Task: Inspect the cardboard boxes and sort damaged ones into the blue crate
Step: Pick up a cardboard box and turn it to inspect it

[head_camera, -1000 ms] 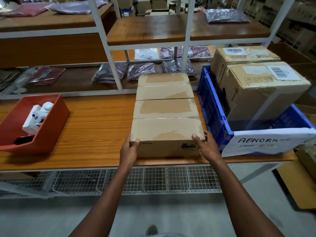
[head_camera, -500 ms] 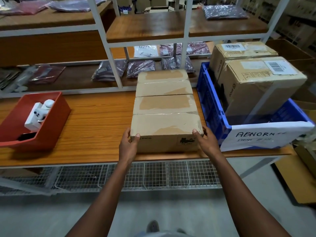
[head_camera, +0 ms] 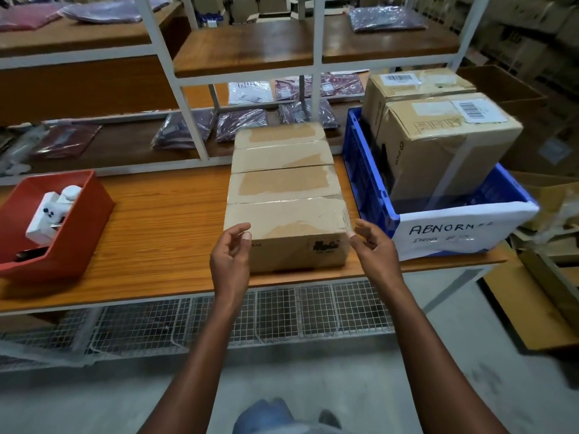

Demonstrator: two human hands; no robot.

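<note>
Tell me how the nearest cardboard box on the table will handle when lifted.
The nearest cardboard box is probably stiff: its edges look square. Glossy tape across its top may be slippery, so gripping the sides seems safer. Low and wide, it is unlikely to tip.

Both bare forearms reach forward from the bottom of the view, angled slightly toward each other. The left hand (head_camera: 230, 258) hangs with fingers loosely curled, thumb and fingertips near one another, holding nothing. The right hand (head_camera: 374, 250) mirrors it, fingers relaxed and apparently parted, palm turned inward.
</note>
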